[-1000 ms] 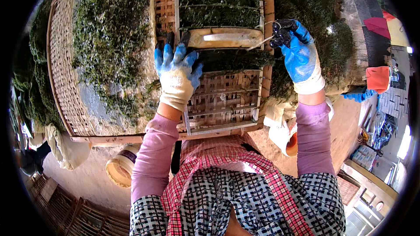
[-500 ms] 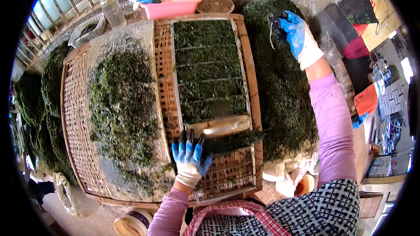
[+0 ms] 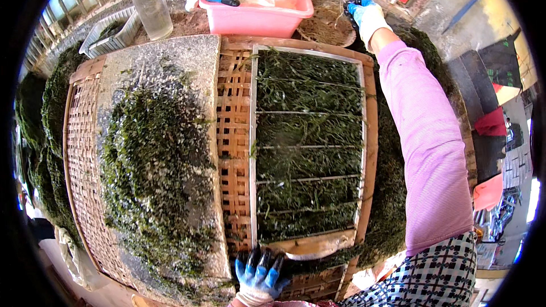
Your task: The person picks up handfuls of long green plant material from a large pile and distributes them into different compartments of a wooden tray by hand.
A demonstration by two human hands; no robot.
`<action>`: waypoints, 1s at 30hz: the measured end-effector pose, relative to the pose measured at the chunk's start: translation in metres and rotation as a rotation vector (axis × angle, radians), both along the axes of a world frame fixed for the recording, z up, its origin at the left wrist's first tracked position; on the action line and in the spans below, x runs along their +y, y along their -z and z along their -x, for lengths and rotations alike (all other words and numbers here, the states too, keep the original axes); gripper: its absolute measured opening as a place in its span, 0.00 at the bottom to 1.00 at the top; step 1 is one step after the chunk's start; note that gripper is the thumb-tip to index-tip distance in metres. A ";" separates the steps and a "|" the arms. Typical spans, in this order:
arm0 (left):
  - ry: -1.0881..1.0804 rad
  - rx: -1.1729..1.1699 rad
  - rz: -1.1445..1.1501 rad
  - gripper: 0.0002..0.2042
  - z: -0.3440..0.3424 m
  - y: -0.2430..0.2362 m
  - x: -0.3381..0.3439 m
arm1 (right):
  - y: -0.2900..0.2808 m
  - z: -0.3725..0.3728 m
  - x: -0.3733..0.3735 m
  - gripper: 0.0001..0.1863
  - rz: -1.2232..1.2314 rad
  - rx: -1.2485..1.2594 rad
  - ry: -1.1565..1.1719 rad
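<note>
A metal frame with crossbars is filled with wet green seaweed and lies on a woven bamboo tray. My left hand, in a white and blue glove with black fingertips, has its fingers spread. Its fingertips rest at the near end of the frame, beside a pale wooden strip. At the far right, my right hand wears a matching glove. Its fingers are curled down beside a shallow round dish holding brownish strands. Whatever they grip is too dark to make out.
Left of the frame, a wet board bears a heap of chopped seaweed. Behind stand a pink basin with plastic bags, a clear bottle and a plastic tray. More seaweed is piled on both sides.
My right hand has moved away from me, from above the right seaweed pile to beside the round dish. The view has shifted closer over the table; my left hand stays at the frame's near end.
</note>
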State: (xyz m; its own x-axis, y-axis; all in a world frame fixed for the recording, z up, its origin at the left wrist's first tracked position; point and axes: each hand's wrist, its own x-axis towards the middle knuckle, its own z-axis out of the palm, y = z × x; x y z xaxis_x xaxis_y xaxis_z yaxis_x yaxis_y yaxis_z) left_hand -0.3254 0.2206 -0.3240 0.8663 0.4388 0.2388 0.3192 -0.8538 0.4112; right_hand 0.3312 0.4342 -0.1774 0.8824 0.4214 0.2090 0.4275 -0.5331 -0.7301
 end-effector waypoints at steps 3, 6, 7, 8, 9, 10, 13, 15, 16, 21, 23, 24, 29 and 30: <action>0.032 -0.046 -0.072 0.29 0.001 0.015 0.004 | 0.031 -0.031 0.010 0.12 0.090 -0.164 -0.154; 0.030 -0.061 -0.052 0.22 0.007 0.025 0.001 | 0.046 -0.021 0.014 0.16 0.343 -0.342 -0.237; 0.023 -0.077 -0.063 0.19 0.009 0.029 -0.002 | 0.045 -0.006 0.014 0.17 0.402 -0.396 -0.240; 0.052 -0.092 -0.061 0.19 0.011 0.032 0.000 | 0.045 -0.012 0.004 0.18 0.435 -0.565 -0.236; 0.035 -0.085 -0.069 0.19 0.012 0.034 -0.003 | 0.039 0.013 0.014 0.18 0.501 -0.524 -0.230; 0.035 -0.099 -0.064 0.20 0.014 0.038 -0.004 | 0.040 0.007 0.018 0.18 0.536 -0.492 -0.181; 0.062 -0.100 -0.041 0.21 0.020 0.041 -0.002 | 0.041 -0.015 0.026 0.19 0.706 -0.543 -0.130; 0.065 -0.096 -0.034 0.22 0.019 0.040 0.000 | 0.046 -0.025 0.025 0.20 0.726 -0.550 -0.179; 0.064 -0.099 -0.029 0.22 0.017 0.039 0.004 | 0.048 -0.028 0.023 0.20 0.679 -0.515 -0.227; 0.054 -0.084 -0.010 0.22 0.013 0.031 0.004 | 0.042 -0.003 0.015 0.21 0.584 -0.504 -0.277; 0.049 -0.081 0.005 0.23 0.009 0.026 0.000 | 0.030 -0.008 0.012 0.26 0.659 -0.379 -0.183; 0.045 -0.082 0.015 0.24 0.007 0.021 0.001 | 0.021 -0.007 0.009 0.26 0.693 -0.364 -0.126; 0.013 -0.121 -0.013 0.28 0.000 0.013 0.005 | -0.005 0.037 -0.008 0.29 0.710 -0.515 -0.161; 0.016 -0.124 0.050 0.28 -0.003 0.009 0.007 | -0.015 0.044 -0.009 0.35 0.661 -0.490 -0.200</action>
State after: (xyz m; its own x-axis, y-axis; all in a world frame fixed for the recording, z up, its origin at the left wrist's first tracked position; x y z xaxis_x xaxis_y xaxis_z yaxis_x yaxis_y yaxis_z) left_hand -0.3220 0.2272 -0.3332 0.8381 0.4396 0.3231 0.2500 -0.8359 0.4887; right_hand 0.2872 0.4249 -0.1623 0.6518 0.7304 0.2041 0.7464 -0.6655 -0.0024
